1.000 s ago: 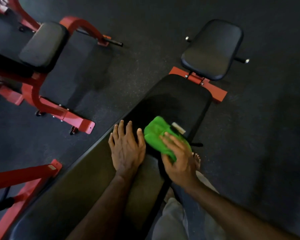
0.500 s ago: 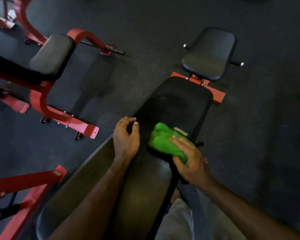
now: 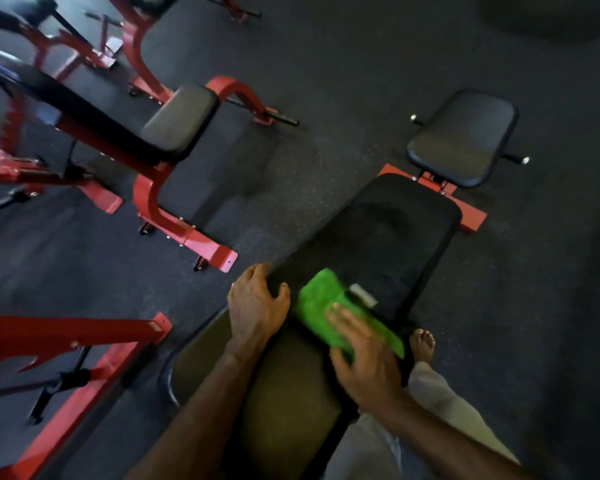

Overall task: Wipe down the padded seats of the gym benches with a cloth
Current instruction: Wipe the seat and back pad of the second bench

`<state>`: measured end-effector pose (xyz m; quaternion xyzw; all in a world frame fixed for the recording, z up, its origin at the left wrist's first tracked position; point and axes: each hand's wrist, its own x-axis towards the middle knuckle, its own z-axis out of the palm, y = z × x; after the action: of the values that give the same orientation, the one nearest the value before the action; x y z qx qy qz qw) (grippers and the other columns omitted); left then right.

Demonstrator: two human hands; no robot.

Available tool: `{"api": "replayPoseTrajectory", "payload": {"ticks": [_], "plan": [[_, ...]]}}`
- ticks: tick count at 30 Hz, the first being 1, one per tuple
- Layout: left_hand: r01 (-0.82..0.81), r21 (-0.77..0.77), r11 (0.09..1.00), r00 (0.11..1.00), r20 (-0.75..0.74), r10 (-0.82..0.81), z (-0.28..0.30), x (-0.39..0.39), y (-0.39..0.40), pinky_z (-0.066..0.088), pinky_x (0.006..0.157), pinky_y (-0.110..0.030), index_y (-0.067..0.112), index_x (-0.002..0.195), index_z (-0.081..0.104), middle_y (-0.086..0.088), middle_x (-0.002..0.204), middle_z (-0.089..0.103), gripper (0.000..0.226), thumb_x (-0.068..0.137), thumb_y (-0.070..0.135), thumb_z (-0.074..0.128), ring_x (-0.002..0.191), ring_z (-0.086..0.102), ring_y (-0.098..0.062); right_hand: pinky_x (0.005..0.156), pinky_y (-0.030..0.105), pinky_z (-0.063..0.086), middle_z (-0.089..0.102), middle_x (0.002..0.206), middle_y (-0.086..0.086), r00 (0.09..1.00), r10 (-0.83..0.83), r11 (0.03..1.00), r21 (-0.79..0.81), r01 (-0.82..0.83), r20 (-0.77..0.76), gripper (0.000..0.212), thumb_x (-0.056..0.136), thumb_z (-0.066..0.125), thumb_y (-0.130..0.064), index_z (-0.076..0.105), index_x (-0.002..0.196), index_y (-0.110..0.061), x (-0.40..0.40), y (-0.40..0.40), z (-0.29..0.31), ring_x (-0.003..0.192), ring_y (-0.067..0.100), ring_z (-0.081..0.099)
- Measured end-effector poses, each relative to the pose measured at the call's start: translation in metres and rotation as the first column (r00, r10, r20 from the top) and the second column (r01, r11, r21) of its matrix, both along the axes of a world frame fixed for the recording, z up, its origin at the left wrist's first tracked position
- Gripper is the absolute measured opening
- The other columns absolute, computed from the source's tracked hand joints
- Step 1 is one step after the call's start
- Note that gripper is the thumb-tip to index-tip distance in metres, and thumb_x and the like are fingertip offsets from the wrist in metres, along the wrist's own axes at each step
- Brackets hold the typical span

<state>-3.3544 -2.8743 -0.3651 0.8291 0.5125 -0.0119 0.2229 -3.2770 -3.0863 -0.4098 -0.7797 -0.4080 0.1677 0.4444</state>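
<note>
A long black bench pad runs from me toward the upper right, with a lighter section nearest me. A folded green cloth with a white tag lies on the pad. My right hand presses on the cloth with its fingers laid flat over it, and the thumb hooks the cloth's near edge. My left hand grips the pad's left edge, fingers curled over the side. Beyond the pad's far end is a separate small black seat pad.
A second bench with a black seat pad on a red frame stands at the left. More red frame parts lie at the lower left. My bare foot is on the dark rubber floor right of the bench.
My left hand went from flat on the pad to curled at its left edge. The right hand and cloth shifted slightly along the pad. The view tilted up, showing more floor.
</note>
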Motion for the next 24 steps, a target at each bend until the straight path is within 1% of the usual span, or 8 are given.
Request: {"api": "replayPoseTrajectory", "payload": {"ticks": [3, 5, 9, 14, 16, 19, 20, 24], "plan": [[-0.038, -0.025, 0.999, 0.996, -0.084, 0.036, 0.014, -0.015, -0.002, 0.044, 0.108, -0.044, 0.020, 0.141, 0.056, -0.007, 0.140, 0.059, 0.054, 0.094, 0.046, 0.063, 0.126, 0.058, -0.027, 0.119, 0.036, 0.037, 0.048, 0.158, -0.004, 0.917, 0.387, 0.917, 0.069, -0.394, 0.095, 0.073, 0.083, 0.072, -0.014, 0.050, 0.152, -0.025, -0.003, -0.016, 0.014, 0.146, 0.013, 0.044], [-0.030, -0.034, 0.999, 0.990, -0.141, 0.025, 0.021, -0.025, -0.004, 0.043, 0.106, -0.044, 0.021, 0.141, 0.055, -0.006, 0.140, 0.059, 0.053, 0.096, 0.049, 0.057, 0.126, 0.057, -0.026, 0.117, 0.039, 0.041, 0.042, 0.160, -0.012, 0.911, 0.400, 0.916, -0.010, -0.401, 0.103, 0.076, 0.084, 0.069, -0.020, 0.045, 0.155, -0.031, 0.023, -0.011, 0.004, 0.148, 0.008, 0.040], [-0.049, -0.030, 0.998, 0.987, -0.152, 0.044, 0.037, -0.053, -0.005, 0.046, 0.105, -0.045, 0.020, 0.138, 0.056, -0.005, 0.136, 0.061, 0.049, 0.098, 0.050, 0.055, 0.122, 0.059, -0.024, 0.115, 0.043, 0.043, 0.048, 0.154, -0.011, 0.994, 0.077, 0.991, -0.099, -0.085, -0.081, 0.062, 0.086, 0.055, -0.029, 0.055, 0.148, -0.026, -0.001, 0.010, 0.010, 0.144, 0.009, 0.045], [-0.142, 0.054, 0.988, 0.982, -0.119, 0.147, 0.054, -0.100, -0.020, 0.050, 0.098, -0.044, 0.016, 0.127, 0.065, -0.013, 0.124, 0.069, 0.046, 0.095, 0.046, 0.050, 0.113, 0.064, -0.034, 0.122, 0.022, 0.027, 0.042, 0.161, -0.010, 0.819, 0.574, 0.819, -0.030, -0.573, 0.027, 0.074, 0.085, 0.062, -0.023, 0.043, 0.156, -0.033, -0.030, -0.020, 0.036, 0.149, 0.004, 0.037], [-0.193, 0.075, 0.978, 0.972, -0.119, 0.201, 0.058, -0.122, -0.021, 0.050, 0.095, -0.042, 0.018, 0.126, 0.064, -0.012, 0.122, 0.070, 0.036, 0.100, 0.039, 0.052, 0.111, 0.066, -0.033, 0.121, 0.022, 0.029, 0.040, 0.161, -0.012, 0.837, 0.543, 0.839, -0.079, -0.538, 0.064, 0.074, 0.085, 0.062, -0.027, 0.042, 0.156, -0.033, -0.006, -0.013, 0.028, 0.148, 0.008, 0.040], [-0.291, 0.000, 0.957, 0.957, -0.015, 0.291, 0.053, -0.150, -0.023, 0.047, 0.103, -0.042, 0.020, 0.133, 0.061, -0.008, 0.133, 0.065, 0.033, 0.104, 0.031, 0.050, 0.121, 0.062, -0.029, 0.120, 0.021, 0.028, 0.046, 0.157, -0.007, 0.975, 0.192, 0.957, -0.201, -0.211, -0.107, 0.065, 0.087, 0.060, -0.026, 0.051, 0.151, -0.025, -0.012, 0.009, 0.032, 0.146, 0.015, 0.044], [-0.318, -0.046, 0.947, 0.946, 0.056, 0.321, 0.048, -0.155, -0.025, 0.042, 0.109, -0.040, 0.019, 0.137, 0.060, -0.007, 0.139, 0.062, 0.035, 0.104, 0.027, 0.051, 0.127, 0.058, -0.027, 0.119, 0.024, 0.032, 0.049, 0.156, -0.003, 0.976, 0.193, 0.958, -0.195, -0.209, -0.098, 0.064, 0.086, 0.058, -0.024, 0.052, 0.150, -0.023, -0.027, 0.012, 0.040, 0.145, 0.016, 0.046], [-0.493, -0.135, 0.860, 0.794, 0.333, 0.508, 0.035, -0.155, -0.044, 0.031, 0.112, -0.028, 0.011, 0.138, 0.060, -0.008, 0.142, 0.059, 0.035, 0.105, 0.015, 0.052, 0.133, 0.053, -0.025, 0.118, 0.019, 0.032, 0.043, 0.161, -0.009, 0.766, 0.641, 0.768, -0.069, -0.637, 0.057, 0.076, 0.084, 0.055, -0.027, 0.037, 0.157, -0.037, -0.055, -0.009, 0.061, 0.148, 0.003, 0.036]]}}
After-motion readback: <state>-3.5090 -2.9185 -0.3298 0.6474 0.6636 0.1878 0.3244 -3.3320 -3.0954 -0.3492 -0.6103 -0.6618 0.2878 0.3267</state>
